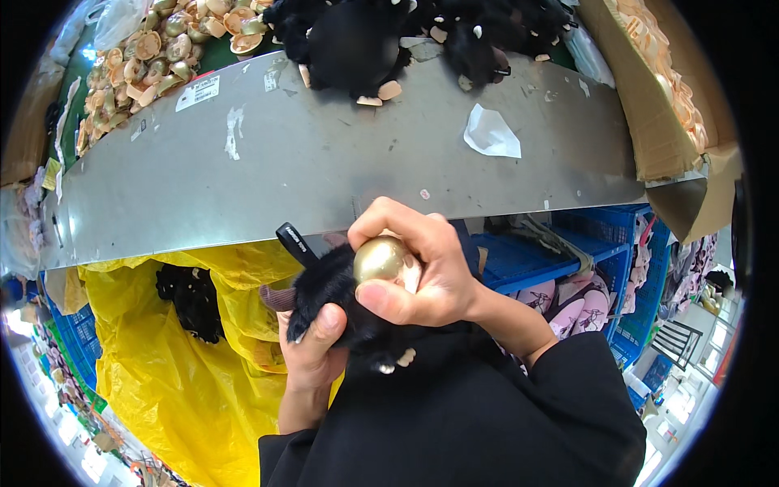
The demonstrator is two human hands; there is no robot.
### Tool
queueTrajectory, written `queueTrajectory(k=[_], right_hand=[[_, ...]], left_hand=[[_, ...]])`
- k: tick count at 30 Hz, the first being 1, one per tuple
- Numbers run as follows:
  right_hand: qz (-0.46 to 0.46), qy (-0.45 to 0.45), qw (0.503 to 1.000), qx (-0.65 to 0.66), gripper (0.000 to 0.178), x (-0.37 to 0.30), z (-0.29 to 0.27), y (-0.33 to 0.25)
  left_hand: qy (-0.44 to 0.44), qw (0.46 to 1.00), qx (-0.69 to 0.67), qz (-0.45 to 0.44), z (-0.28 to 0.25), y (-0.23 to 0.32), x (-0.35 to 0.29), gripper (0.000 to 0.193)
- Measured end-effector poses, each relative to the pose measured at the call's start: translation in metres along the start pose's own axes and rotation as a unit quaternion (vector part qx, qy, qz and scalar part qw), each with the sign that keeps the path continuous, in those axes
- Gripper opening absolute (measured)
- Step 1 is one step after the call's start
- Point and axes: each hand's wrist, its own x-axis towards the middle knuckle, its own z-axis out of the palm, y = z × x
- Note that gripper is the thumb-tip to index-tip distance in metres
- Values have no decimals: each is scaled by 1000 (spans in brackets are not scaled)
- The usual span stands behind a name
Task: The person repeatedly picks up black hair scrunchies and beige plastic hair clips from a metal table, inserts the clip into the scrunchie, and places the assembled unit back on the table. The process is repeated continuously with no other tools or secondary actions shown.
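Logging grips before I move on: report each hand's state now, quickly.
Left hand: closed, holding the black plush piece.
Right hand: closed, holding the shiny gold rounded piece between thumb and fingers.

Bright, diffuse light; shadows soft. Specular highlight on gold shell (380, 258); dull sheen along metal table (324, 170). Black plush pile (349, 49) blurred, texture lost. Fisheye bows straight edges; black vignette; lower-right background overexposed.
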Motion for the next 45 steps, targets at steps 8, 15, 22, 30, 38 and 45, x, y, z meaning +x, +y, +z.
queueTrajectory(k=[8, 15, 22, 30, 38, 45], right_hand=[[25, 37, 996, 79, 36, -3, -2, 13], [29, 43, 995, 82, 39, -4, -1, 17], [-67, 80, 994, 14, 36, -7, -3, 16], [-246, 159, 923, -249, 47, 10, -7, 24], [-288, 166, 853, -402, 46, 9, -7, 16], [-270, 198, 838, -430, 37, 14, 0, 13]], left_hand=[[-51, 991, -96, -71, -7, -16, -4, 73], [-52, 998, 38, 19, 12, 2, 5, 60], [0, 986, 124, 110, 13, 0, 13, 28], [42, 972, 177, 146, 15, -1, 18, 29], [62, 926, 302, 219, 19, -8, 24, 15], [30, 938, 235, 252, 29, -9, 26, 15]])
